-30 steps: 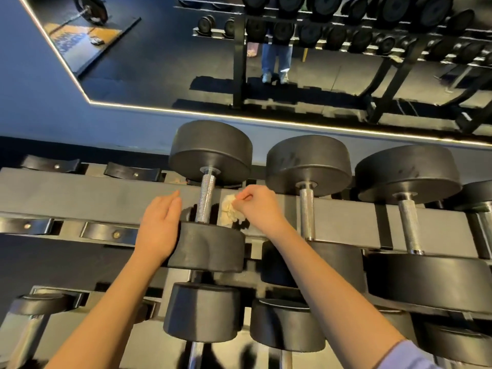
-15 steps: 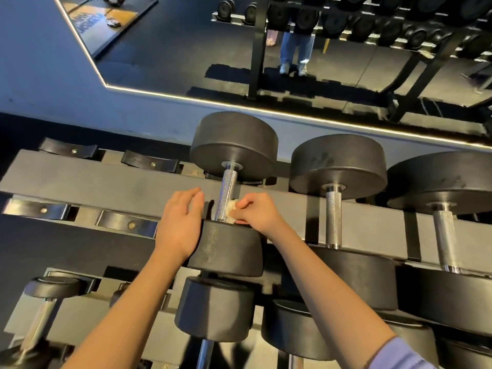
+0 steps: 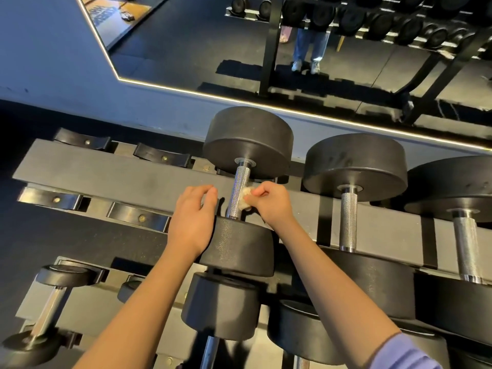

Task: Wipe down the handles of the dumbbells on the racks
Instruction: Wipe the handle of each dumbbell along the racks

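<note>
Cloth (image 3: 245, 201) is pinched in the fingertips of the right hand (image 3: 271, 205) and pressed to the right side of the handle (image 3: 238, 186) of the leftmost top-row dumbbell (image 3: 239, 247). 1 s ago the cloth was bunched just beside the handle. It has since been brought into contact, so wiping is judged under way. The left hand (image 3: 193, 219) is rested on the near head with fingers loosely curled and nothing gripped. The next handle (image 3: 348, 222) on the rack (image 3: 106, 169) is not yet touched.

A gym — racked dumbbells (image 3: 249, 193), wall mirror (image 3: 202, 41), rubber flooring
</note>
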`<state>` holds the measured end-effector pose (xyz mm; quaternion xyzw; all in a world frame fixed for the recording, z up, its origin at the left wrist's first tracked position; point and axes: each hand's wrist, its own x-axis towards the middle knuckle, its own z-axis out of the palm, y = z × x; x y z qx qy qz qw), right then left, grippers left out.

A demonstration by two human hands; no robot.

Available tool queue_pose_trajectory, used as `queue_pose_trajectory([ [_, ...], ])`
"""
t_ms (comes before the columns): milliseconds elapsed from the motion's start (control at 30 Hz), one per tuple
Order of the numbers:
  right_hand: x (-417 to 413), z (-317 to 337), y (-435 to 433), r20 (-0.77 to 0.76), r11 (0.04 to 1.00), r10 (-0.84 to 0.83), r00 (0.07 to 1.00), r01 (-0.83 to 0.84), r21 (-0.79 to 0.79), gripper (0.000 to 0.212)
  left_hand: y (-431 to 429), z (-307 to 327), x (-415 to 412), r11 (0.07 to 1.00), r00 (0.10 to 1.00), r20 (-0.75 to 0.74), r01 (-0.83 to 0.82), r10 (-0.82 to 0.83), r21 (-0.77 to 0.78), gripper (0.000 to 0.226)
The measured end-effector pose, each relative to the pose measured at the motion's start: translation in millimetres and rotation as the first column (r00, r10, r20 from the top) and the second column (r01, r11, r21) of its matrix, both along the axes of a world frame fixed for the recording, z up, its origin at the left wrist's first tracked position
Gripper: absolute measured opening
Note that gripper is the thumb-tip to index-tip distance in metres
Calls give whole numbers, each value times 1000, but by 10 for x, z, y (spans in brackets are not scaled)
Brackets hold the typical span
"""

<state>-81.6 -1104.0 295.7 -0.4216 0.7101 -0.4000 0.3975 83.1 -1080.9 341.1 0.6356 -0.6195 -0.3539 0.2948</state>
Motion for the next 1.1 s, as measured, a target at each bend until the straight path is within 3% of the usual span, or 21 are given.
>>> queue_pose_trajectory([
  [167,-17,-61,60,-25,988,122,992,-119,100,33,1,-9,0,1000,1000,13,8,-8,4,39],
  [400,36,10,-63,86,999,-40,996,42,-31,24,-4,12,-7,1000,999,36,1,-2,20,39],
  [600,27,-3,-2,101,985,134,986,-144,99,30,-9,7,-23,997,995,95,-25,19,71,41],
  [733,70,49,-36,-16,990,130,991,-128,59,31,4,45,-28,995,993,110,-43,33,90,42],
  [900,80,69,-37,-41,999,37,998,-37,-13,19,19,79,-44,995,993,105,-53,43,86,44],
  [1100,74,81,42,-86,981,195,977,-192,43,26,-7,41,-33,996,996,80,-47,41,79,43],
])
